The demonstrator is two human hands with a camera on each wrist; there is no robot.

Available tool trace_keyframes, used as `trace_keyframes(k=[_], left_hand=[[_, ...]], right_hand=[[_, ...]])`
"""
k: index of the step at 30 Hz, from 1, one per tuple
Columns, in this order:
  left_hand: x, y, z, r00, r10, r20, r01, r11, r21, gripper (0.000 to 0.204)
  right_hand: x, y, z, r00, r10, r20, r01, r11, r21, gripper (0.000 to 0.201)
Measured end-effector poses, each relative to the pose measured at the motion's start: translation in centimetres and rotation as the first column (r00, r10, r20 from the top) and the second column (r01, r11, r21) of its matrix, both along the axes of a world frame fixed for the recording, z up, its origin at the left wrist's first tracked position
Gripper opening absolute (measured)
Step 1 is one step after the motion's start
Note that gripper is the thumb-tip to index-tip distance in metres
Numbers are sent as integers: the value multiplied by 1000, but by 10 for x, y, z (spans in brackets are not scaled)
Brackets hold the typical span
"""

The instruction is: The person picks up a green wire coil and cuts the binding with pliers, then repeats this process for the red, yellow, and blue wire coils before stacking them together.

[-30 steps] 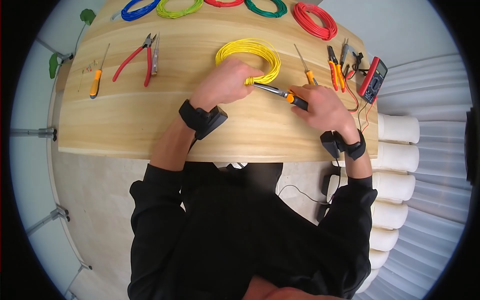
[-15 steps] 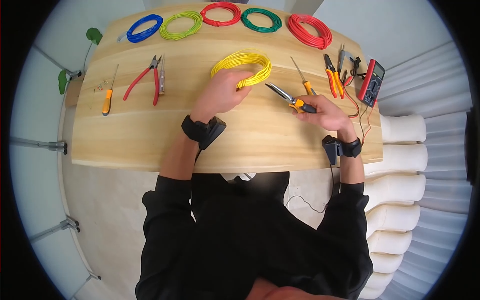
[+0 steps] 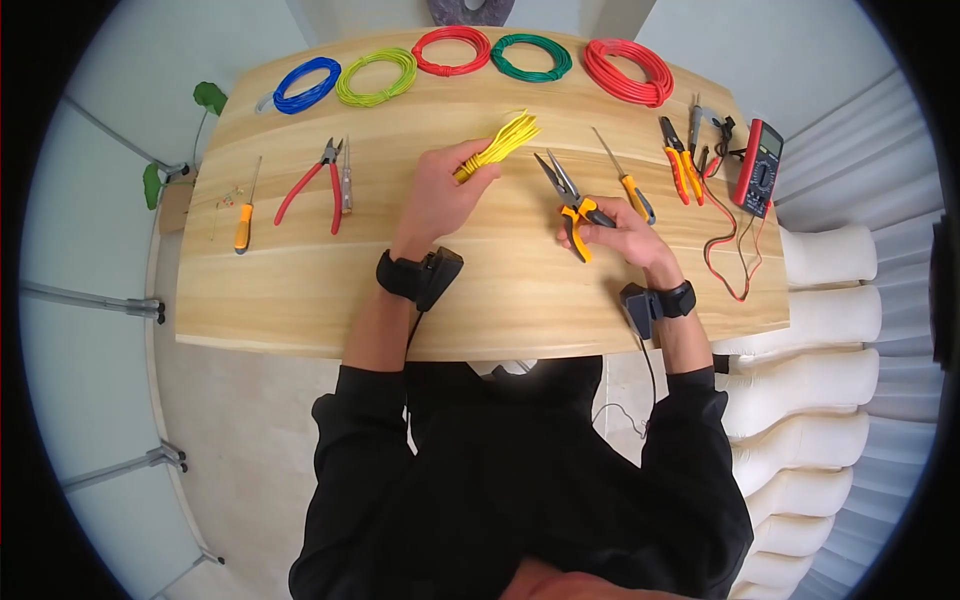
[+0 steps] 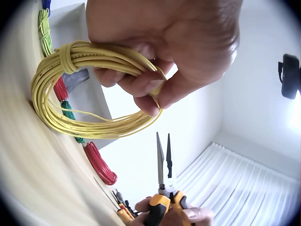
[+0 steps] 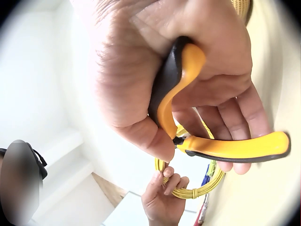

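Observation:
My left hand (image 3: pixel 440 195) grips the yellow wire coil (image 3: pixel 500 145), which is seen nearly edge-on in the head view. In the left wrist view the coil (image 4: pixel 42 106) hangs as a loop from the fingers, with a wrapped band (image 4: pixel 68 58) round one side. My right hand (image 3: pixel 625 232) holds long-nose pliers (image 3: pixel 572 205) with orange and black handles, their jaws parted and pointing away from the body. The right wrist view shows the plier handles (image 5: pixel 235 147) spread, one against the palm, the other across the fingers. Pliers and coil are apart.
Blue (image 3: pixel 307 86), yellow-green (image 3: pixel 376 78), red (image 3: pixel 451 51), green (image 3: pixel 531 58) and larger red (image 3: pixel 628 72) coils line the far edge. Red-handled cutters (image 3: pixel 318 180) and a screwdriver (image 3: pixel 244 225) lie left; another screwdriver (image 3: pixel 636 195), wire strippers (image 3: pixel 682 165) and a multimeter (image 3: pixel 760 170) lie right.
The pliers have moved away from the coil, and their jaws and handles have spread apart. My left hand has lifted and tilted the coil. The head view has shifted, showing more of the far table edge.

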State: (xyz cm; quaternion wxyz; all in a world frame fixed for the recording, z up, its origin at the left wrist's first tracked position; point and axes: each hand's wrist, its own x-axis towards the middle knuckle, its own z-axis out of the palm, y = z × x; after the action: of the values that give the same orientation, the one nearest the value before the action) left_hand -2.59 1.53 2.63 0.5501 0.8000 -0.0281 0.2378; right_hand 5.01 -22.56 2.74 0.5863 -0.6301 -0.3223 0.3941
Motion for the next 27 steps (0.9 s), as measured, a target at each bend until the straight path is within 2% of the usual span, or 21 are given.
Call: trace_keyframes(k=[1,2,3,4,5,7,8,10,11,13,14,16,18,23,27], left_hand=[[0,2,0,997,-45,-61,35,988,-153,24],[0,5,1,997,-45,-64,35,989,-142,24],[-1,8,3,989,-133,-71,101,936,-337,24],[-2,10,5,974,-220,-63,156,841,-518,25],[-1,11,5,972,-222,-71,156,847,-508,25],[1,12,3,952,-297,79,253,613,-748,29],[2,12,3,950,-305,68,252,620,-743,29],[2,11,1,942,-326,83,250,512,-822,32],[3,12,-1,940,-333,75,248,517,-819,32],[6,13,-7,950,-306,62,193,419,-887,33],[7,15,-10,949,-311,53,188,423,-886,33],[10,19,-15,953,-294,66,167,333,-928,31],[11,22,-18,955,-291,58,156,327,-932,31],[12,22,-21,954,-296,44,134,289,-948,30],[13,23,-23,951,-302,60,122,193,-974,30]], right_hand=[[0,3,-2,1000,1,-27,0,1000,30,16],[0,5,-4,1000,1,-29,0,999,42,16],[-1,7,-5,998,0,-59,3,998,61,17],[-3,8,-7,996,-1,-91,8,997,81,18],[-3,9,-8,995,-3,-96,12,996,94,18],[-5,8,-9,993,-13,-115,26,994,110,22],[-5,8,-9,992,-18,-122,33,992,121,22],[-5,7,-11,981,-37,-191,64,989,137,26],[-5,6,-11,980,-42,-197,71,987,144,26],[-4,5,-13,966,-68,-249,107,984,145,30],[-2,4,-16,970,-71,-233,106,984,142,31],[-1,3,-18,969,-72,-236,108,983,145,31],[-3,1,-19,976,-71,-205,100,986,136,29],[-8,3,-17,965,-51,-256,84,989,123,29],[-9,4,-18,960,12,-278,30,989,145,28]])
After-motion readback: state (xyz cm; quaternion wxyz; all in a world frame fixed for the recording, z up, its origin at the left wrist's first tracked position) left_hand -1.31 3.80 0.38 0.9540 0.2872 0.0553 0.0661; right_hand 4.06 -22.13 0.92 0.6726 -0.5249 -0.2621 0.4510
